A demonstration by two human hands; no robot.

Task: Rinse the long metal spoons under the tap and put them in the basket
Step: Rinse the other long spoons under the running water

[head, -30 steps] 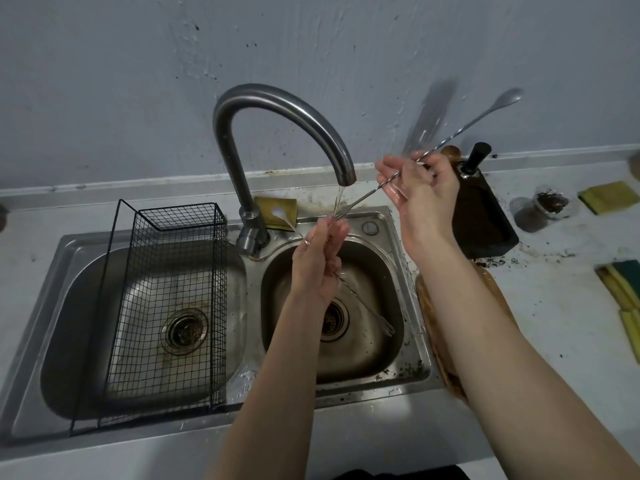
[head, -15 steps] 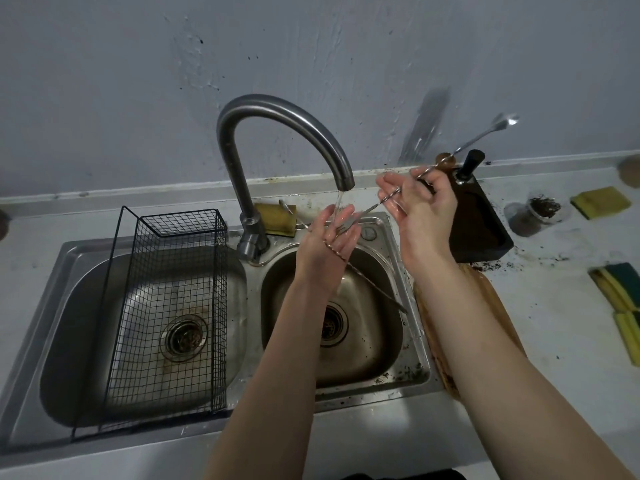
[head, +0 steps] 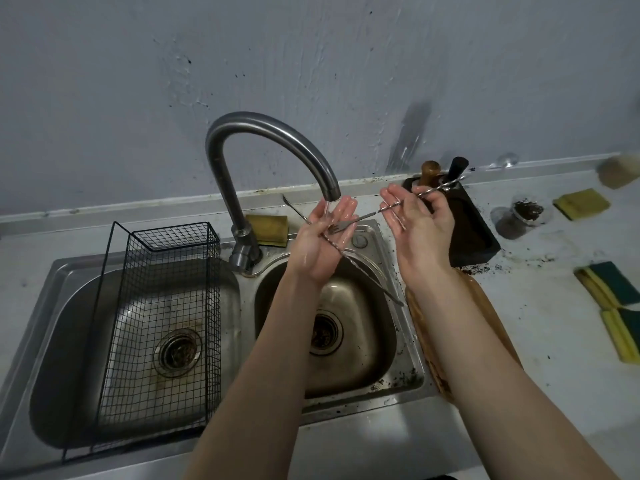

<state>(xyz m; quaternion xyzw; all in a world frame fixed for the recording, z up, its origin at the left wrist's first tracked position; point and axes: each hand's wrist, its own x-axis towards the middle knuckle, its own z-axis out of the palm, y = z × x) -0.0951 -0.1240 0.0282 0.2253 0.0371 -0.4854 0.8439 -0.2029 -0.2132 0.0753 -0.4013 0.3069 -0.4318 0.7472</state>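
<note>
Water runs from the curved tap (head: 273, 133) onto my left hand (head: 320, 244), which is held palm up over the right sink bowl (head: 381, 341). A long twisted metal spoon (head: 367, 275) lies slantwise across that palm, one end toward the wall and the other over the bowl's right rim. My right hand (head: 420, 226) pinches a second long spoon (head: 391, 206), whose forked end reaches my left fingers. The black wire basket (head: 173, 271) stands in the left sink bowl with nothing in it.
A black box (head: 474, 230) with two upright handles sits right of the sink, and a wet wooden board (head: 429, 341) lies in front of it. A glass jar of dark grounds (head: 523, 216) and several sponges (head: 609, 289) lie on the counter. Another sponge (head: 268, 226) is behind the tap.
My right hand has tipped its spoon down, so the far end dropped from the wall to the black box. My left hand rose under the stream and opened palm up.
</note>
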